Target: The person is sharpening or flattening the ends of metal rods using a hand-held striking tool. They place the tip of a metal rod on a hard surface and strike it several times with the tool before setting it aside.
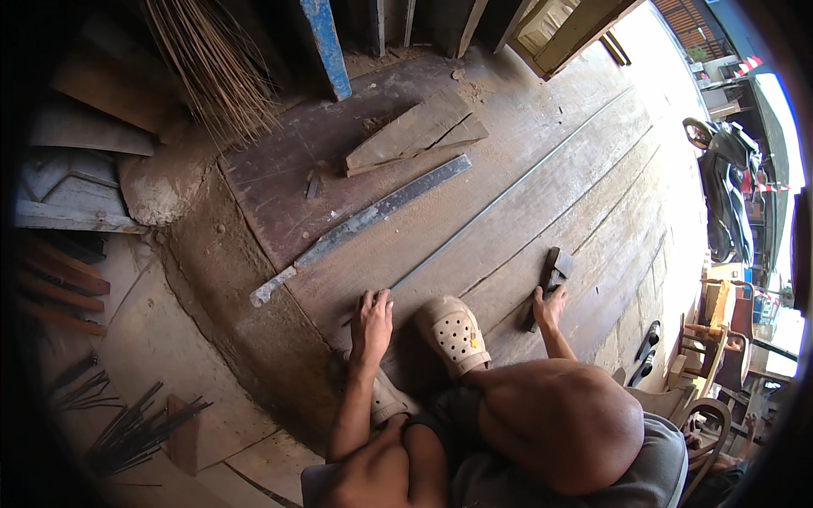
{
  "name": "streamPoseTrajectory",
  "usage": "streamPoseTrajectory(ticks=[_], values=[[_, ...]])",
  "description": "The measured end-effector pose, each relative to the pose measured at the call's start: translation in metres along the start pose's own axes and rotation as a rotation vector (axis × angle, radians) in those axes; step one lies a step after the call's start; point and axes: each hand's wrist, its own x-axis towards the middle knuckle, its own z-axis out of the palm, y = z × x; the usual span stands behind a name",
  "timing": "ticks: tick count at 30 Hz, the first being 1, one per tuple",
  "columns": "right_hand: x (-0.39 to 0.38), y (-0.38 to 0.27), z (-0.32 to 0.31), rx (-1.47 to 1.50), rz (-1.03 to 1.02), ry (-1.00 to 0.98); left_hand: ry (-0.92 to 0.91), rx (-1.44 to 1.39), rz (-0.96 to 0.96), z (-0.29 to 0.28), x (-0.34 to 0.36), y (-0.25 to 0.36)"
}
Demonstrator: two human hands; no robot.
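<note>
A long thin bluish-grey metal rod [508,189] lies diagonally across the dusty boards. Its near end meets the fingertips of my left hand [371,326], which are bent and closed around it. To the right, my right hand [550,310] grips the short handle of a hammer [556,267] with a dark, blocky head, held low over the boards. A beige clog [453,334] on my foot sits between the two hands. Left of the rod rests a flat dark metal bar [373,222], roughly parallel to it.
Beyond the bar lies a split wooden block [415,135]. A bundle of thin sticks [212,76] hangs at the upper left, near a blue post [326,46]. Black sandals [649,349], a parked motorbike [730,186] and wooden furniture [720,330] stand to the right.
</note>
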Motion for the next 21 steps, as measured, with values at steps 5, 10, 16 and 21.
streamPoseTrajectory(ticks=[5, 10, 16, 21], values=[[0.002, 0.000, -0.005, 0.052, 0.023, -0.036, -0.003, -0.068, 0.075, 0.003, 0.014, -0.018], [0.008, 0.009, 0.001, 0.019, -0.063, -0.038, -0.131, -0.105, 0.188, -0.006, 0.031, -0.032], [0.025, 0.050, 0.016, 0.063, -0.041, 0.070, -0.001, 0.242, 0.675, -0.005, 0.049, -0.046], [0.021, 0.011, -0.009, 0.229, 0.133, -0.152, 0.014, 0.353, 0.728, -0.004, 0.042, -0.055]])
